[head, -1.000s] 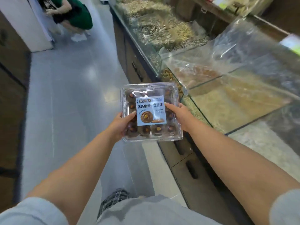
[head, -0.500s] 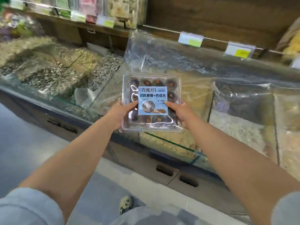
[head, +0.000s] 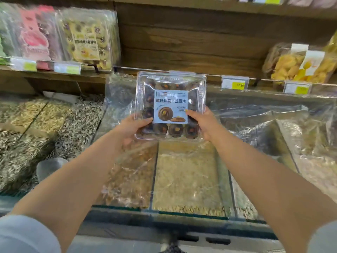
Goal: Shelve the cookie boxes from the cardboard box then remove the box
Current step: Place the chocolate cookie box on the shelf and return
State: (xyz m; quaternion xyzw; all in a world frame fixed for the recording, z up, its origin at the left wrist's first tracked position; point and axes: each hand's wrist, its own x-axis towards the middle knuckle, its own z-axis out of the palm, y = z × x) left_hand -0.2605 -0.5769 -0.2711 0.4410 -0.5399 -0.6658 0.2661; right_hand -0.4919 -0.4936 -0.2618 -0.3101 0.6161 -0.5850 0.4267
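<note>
Gripping cookie box (head: 170,106) at lower corners with left hand (head: 134,127) and right hand (head: 204,123); held over bulk bins (head: 187,179), short of wooden shelf (head: 213,77). Judged best set down level, label outward.

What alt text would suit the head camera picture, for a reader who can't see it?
A person's left hand and right hand hold a clear cookie box with a blue label up before a wooden shelf, above plastic-covered bins of seeds. Packaged snacks stand on the shelf at left, bags of yellow dried fruit at right.
</note>
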